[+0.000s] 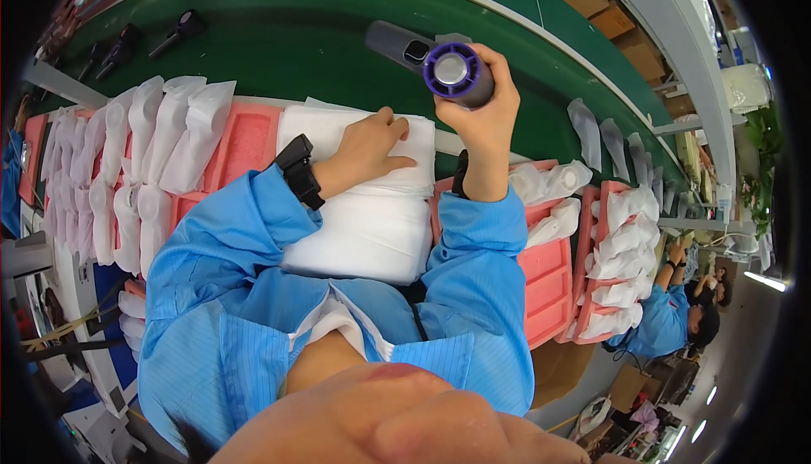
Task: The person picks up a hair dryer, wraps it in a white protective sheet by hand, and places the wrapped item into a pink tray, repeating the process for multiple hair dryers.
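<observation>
In my right hand (492, 113) is a grey handheld appliance (453, 69) with a round, purple-vaned end that faces up. Its long grey body, with a small dark square panel, reaches left above the green surface. My fingers and thumb wrap around the round end. My left hand (367, 150) lies on a thick stack of white soft sheets or sleeves (359, 240), thumb and fingers apart. Whether a fingertip has lifted the top layer cannot be made out.
Pink trays (241, 147) with several white-wrapped items (165, 130) lie at left. More pink trays (545, 282) stand at right. Dark handheld devices (177, 32) rest on the green belt (287, 21), with wrapped ones (585, 133) farther right. Another person (663, 320) sits beyond.
</observation>
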The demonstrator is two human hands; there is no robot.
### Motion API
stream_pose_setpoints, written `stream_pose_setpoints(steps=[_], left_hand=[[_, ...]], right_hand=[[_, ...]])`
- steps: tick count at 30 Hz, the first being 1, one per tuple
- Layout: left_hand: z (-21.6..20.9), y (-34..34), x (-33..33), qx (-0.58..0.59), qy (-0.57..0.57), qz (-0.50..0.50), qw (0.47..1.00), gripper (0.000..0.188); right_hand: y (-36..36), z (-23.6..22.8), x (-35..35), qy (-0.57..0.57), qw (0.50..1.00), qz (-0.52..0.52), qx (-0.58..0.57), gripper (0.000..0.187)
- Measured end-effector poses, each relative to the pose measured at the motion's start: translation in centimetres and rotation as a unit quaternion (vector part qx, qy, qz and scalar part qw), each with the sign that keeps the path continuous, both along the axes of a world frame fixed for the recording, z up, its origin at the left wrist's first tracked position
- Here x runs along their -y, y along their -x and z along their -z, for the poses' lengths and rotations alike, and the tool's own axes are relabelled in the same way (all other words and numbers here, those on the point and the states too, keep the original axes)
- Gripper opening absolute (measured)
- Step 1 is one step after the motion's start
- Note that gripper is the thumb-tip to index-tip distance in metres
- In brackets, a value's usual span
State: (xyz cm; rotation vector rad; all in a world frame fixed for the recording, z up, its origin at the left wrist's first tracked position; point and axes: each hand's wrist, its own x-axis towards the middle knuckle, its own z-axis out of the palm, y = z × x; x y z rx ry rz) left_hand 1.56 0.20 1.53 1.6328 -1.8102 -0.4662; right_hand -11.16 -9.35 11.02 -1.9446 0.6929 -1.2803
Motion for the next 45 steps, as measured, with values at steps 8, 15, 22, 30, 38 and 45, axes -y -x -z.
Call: stream_pose_setpoints(steps=[8, 15, 22, 30, 38, 45], left_hand=[[1.8, 0.0, 0.4, 0.009, 0.023, -0.019, 1.0, 0.018], [0.2, -4.6, 0.8, -0.353, -0.029, 0.046, 0.934, 0.012], [-5.9, -6.9, -0.9, -0.434, -0.034, 0.032, 0.9, 0.012], [-7.8, -6.8, -2.4, -0.483, -0.032, -0.004, 0.875, 0.009], [-7.3, -6.2, -1.9, -0.643, 0.044, -0.017, 0.765, 0.013], [-6.5, -7.2, -2.2, -0.634, -0.049, 0.068, 0.769, 0.016]], right_hand=[[1.5, -0.8, 0.2, -0.115, 0.984, -0.121, 0.069, 0.058], [5.0, -1.5, 1.4, -0.16, 0.965, -0.158, 0.134, 0.059], [6.5, -2.3, 2.1, -0.102, 0.974, -0.194, 0.063, 0.059], [2.0, -1.4, 0.3, -0.159, 0.958, -0.238, -0.027, 0.068], [-0.4, 0.6, -0.7, -0.223, 0.95, -0.22, 0.009, 0.074], [-0.2, 0.6, -0.7, -0.285, 0.933, -0.21, 0.058, 0.06]])
